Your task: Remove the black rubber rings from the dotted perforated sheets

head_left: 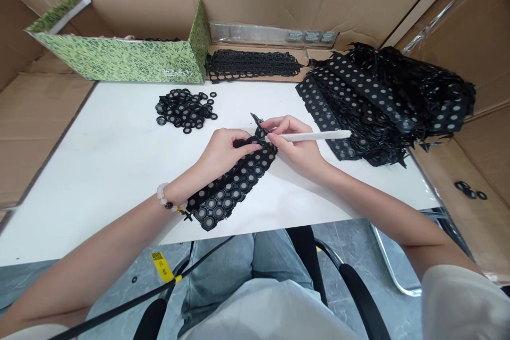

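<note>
A black rubber sheet [227,201] with rows of round molded rings and grey centres lies slantwise near the table's front edge. My left hand [223,151] grips its upper part, thumb on top and fingers partly hidden behind it. My right hand [297,143] is closed around a white pen-like tool [319,136], which points left at the sheet's far end. The right fingertips also touch a torn, pointed strip [257,118] at that end. Whether the tool's tip is pressing into a ring is too small to tell.
Loose black rings [185,109] lie heaped on the white table [99,170]. Behind them stands a green patterned box [131,58], beside a stack of perforated black strips [255,64]. At right is a large pile of dotted black sheets [382,95]. Several rings [470,189] lie on cardboard.
</note>
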Available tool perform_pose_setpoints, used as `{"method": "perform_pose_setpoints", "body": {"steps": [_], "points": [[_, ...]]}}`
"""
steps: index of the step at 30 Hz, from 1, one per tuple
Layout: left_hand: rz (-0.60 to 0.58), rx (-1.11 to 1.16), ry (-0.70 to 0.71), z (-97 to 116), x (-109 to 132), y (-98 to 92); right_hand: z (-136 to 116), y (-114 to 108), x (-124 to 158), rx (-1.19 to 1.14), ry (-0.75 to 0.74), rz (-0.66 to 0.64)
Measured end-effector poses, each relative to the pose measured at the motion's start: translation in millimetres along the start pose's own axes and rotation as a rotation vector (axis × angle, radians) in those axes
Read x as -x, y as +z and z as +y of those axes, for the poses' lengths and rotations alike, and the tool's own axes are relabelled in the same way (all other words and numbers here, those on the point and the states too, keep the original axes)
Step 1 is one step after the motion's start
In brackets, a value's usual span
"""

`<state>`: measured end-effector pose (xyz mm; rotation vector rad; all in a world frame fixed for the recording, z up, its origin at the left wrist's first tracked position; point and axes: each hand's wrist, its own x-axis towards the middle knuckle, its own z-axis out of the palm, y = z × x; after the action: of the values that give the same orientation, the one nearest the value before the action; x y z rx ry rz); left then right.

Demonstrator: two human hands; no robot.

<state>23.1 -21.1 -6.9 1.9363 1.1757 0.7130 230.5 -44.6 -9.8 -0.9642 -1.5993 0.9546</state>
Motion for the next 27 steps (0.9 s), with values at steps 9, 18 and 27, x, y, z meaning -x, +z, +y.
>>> {"method": "perform_pose_setpoints", "body": {"steps": [9,18,27], "points": [[-0.014,-0.066,0.121,3.7,1.1,2.1,6.1,4.4,0.7,0.195,-0.185,0.024],[-0.047,-0.052,0.151,7.4,0.4,-2.5,5.7,0.7,-4.0,0.130,-0.077,0.017],[-0.165,0.057,0.114,5.8,-6.7,-13.2,26.0,-49.4,-37.0,-0.323,0.339,-0.248]]}}
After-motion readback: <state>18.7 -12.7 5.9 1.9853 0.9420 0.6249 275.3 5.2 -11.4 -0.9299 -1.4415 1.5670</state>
